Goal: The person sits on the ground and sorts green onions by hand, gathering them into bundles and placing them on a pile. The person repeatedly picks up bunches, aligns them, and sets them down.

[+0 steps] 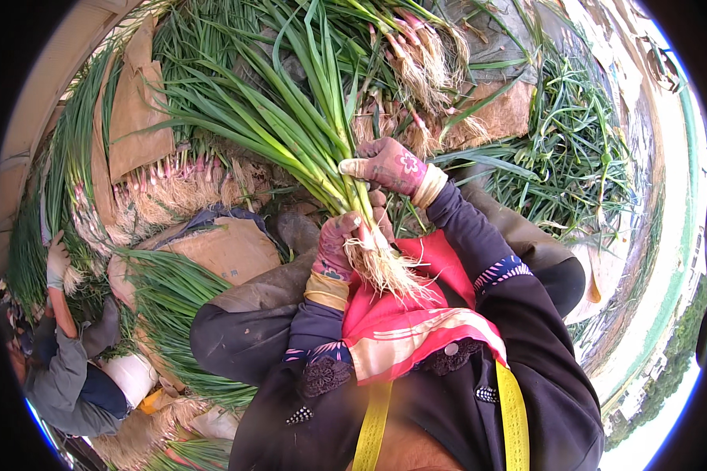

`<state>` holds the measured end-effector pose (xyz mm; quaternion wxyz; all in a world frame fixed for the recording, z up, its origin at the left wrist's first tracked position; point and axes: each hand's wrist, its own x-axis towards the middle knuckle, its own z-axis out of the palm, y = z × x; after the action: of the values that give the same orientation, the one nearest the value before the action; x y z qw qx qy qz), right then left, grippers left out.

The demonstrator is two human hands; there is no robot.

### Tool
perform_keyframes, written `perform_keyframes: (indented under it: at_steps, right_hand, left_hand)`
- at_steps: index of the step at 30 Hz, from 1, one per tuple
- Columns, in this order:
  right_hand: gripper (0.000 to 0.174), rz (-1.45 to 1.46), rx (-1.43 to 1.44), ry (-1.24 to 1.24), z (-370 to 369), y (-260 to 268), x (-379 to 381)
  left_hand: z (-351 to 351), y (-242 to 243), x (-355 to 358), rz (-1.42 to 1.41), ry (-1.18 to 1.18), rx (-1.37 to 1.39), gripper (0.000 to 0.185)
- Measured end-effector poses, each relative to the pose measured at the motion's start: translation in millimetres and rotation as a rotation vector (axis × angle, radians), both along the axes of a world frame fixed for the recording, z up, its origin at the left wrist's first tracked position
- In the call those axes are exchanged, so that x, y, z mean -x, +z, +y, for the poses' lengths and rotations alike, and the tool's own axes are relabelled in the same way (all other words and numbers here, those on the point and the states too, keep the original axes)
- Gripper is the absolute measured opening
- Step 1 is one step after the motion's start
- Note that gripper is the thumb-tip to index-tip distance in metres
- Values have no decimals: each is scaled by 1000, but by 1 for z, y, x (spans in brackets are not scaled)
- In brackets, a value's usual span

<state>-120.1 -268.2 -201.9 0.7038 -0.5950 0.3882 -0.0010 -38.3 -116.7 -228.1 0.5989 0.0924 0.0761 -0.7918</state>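
A bunch of green garlic is held before my chest. Its long flat leaves fan up and to the left, while the pale stringy roots hang over a red apron. My left hand, in a pink patterned glove, wraps around the lower stems just above the roots, some fingertips showing on the far side. Higher up, my right hand, gloved alike, pinches stems on the right side of the bunch between thumb and fingers.
More green garlic with pink stem bases lies ahead. Rows of rooted plants lie left beside brown cardboard. Loose green leaves are heaped at right. Another person sits at far left, a gloved hand near plants.
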Motion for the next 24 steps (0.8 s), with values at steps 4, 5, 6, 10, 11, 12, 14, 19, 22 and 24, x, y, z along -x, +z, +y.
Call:
perform_keyframes:
  at_steps: [4, 5, 6, 10, 11, 12, 14, 19, 22, 24]
  right_hand:
    - [35, -92, -134, -158, 17, 8, -3]
    - [35, -142, -141, -207, 21, 7, -5]
    - [35, -127, -126, -293, 24, 6, -5]
    - [23, 205, 764, -170, 16, -16, -1]
    - [21, 323, 1090, -60, 9, -23, 3]
    - [22, 364, 1046, -106, 4, -28, 6]
    - [26, 500, 895, 156, -7, -33, 15]
    - [39, 539, 534, 249, -57, 0, 37]
    - [35, 462, 943, -182, -128, 16, 40]
    - [31, 565, 1226, -260, -177, 12, 42]
  left_hand:
    - [-5, 4, 7, 116, 74, 273, 36]
    - [-6, 4, 8, 93, 112, 248, 34]
    - [-5, 3, 10, 38, 133, 121, 32]
    - [-11, -7, 15, -551, 143, -349, 19]
    - [-13, -11, 15, -825, 135, -332, 17]
    - [-15, -14, 14, -903, 97, -203, 18]
    - [-22, -20, 4, -492, 181, -170, 21]
    - [-23, -19, -21, -565, 264, -47, 31]
    - [-20, -13, -16, -663, 296, -272, 29]
    - [-20, -11, -10, -430, 330, -353, 27]
